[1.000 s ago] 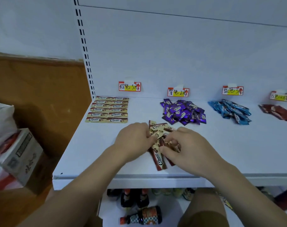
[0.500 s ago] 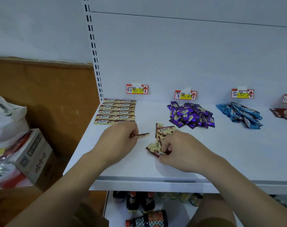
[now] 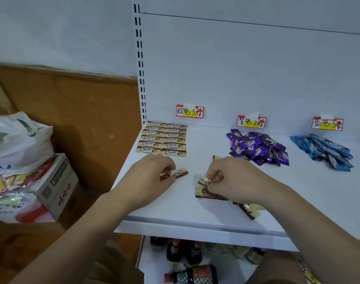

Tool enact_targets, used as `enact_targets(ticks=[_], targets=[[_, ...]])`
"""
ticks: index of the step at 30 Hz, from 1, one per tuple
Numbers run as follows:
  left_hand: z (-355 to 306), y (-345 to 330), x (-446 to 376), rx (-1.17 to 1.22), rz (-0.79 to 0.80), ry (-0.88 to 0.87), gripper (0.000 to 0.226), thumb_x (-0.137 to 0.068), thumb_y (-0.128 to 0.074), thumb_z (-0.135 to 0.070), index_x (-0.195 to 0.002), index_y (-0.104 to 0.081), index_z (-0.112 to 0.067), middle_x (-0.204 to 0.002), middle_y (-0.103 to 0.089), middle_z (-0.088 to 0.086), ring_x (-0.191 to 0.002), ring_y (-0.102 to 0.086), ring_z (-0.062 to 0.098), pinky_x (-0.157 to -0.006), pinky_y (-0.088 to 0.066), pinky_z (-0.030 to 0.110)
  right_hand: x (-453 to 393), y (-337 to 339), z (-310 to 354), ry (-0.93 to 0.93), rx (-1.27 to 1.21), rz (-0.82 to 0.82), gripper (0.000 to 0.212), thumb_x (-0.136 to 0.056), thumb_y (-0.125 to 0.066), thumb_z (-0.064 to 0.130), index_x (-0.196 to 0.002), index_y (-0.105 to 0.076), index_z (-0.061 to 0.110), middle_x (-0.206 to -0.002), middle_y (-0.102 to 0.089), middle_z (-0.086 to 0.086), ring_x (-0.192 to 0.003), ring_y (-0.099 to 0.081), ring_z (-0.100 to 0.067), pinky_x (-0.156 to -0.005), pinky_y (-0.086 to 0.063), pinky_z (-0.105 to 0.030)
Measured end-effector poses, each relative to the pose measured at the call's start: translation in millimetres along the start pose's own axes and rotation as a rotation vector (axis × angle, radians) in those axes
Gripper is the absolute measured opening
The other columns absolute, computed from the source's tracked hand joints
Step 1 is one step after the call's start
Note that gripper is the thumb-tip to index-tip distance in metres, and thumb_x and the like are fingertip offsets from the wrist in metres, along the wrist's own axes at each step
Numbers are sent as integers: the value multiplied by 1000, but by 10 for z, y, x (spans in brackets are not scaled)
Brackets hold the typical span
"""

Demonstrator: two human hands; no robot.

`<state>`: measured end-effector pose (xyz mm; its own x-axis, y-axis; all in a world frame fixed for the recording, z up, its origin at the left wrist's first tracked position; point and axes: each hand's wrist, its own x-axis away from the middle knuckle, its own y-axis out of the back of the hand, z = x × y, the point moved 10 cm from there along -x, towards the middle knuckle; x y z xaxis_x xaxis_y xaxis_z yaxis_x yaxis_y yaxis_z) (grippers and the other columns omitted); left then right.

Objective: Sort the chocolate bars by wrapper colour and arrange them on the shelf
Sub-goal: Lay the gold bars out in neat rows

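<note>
My left hand [image 3: 152,173] pinches one cream-and-brown bar [image 3: 176,173] low over the white shelf [image 3: 164,210], just near of the arranged cream-and-brown rows [image 3: 163,138] at far left. My right hand [image 3: 234,179] pinches a wrapper in the loose cream-and-brown pile [image 3: 210,191], near centre. The hands are apart. Purple bars [image 3: 259,148] are heaped far centre, blue bars [image 3: 322,151] far right.

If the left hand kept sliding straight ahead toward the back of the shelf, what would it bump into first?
Most likely the neat block of brown-and-cream bars: the left hand, pinching one such bar, sits just in front of it.
</note>
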<state>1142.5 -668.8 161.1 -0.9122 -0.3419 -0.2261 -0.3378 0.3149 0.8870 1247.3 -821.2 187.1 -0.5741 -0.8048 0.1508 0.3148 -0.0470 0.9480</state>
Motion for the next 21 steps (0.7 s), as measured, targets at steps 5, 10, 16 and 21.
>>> enact_targets(ticks=[5,10,16,21], targets=[[53,87,109,6,-24,56,20,-98,-66,-48,-114,-59,-37,-96,-63,-18,-89,-56,7,-75,-50,24,-153,145,65,-41,-217,-152,16,-88,-68,24,-99,-63,36,-82,-71,12,-82,-67,-11,-71,-52,-29],[6,131,136,-2,-47,-60,22,-105,-57,-28,-124,-67,-28,-124,-65,-14,-120,-56,9,-100,-46,22,-313,-59,85,-100,-420,-233,24,-93,-64,24,-112,-68,38,-85,-75,5,-68,-69,-13,-71,-57,-32],[-45,18,183,-226,26,-214,36,-106,-45,-37,-131,-70,-29,-133,-67,-12,-121,-59,17,-98,-52,38,-359,-167,117,-36,-43,-324,34,-100,-58,32,-133,-65,28,-121,-68,0,-107,-60,-22,-84,-50,-34],[130,94,176,-324,-34,-59,42,-107,-45,-47,-141,-62,-32,-134,-62,-8,-125,-52,16,-103,-49,34,-276,-186,313,160,85,-319,30,-99,-58,32,-125,-73,28,-121,-62,3,-114,-51,-25,-94,-48,-38]])
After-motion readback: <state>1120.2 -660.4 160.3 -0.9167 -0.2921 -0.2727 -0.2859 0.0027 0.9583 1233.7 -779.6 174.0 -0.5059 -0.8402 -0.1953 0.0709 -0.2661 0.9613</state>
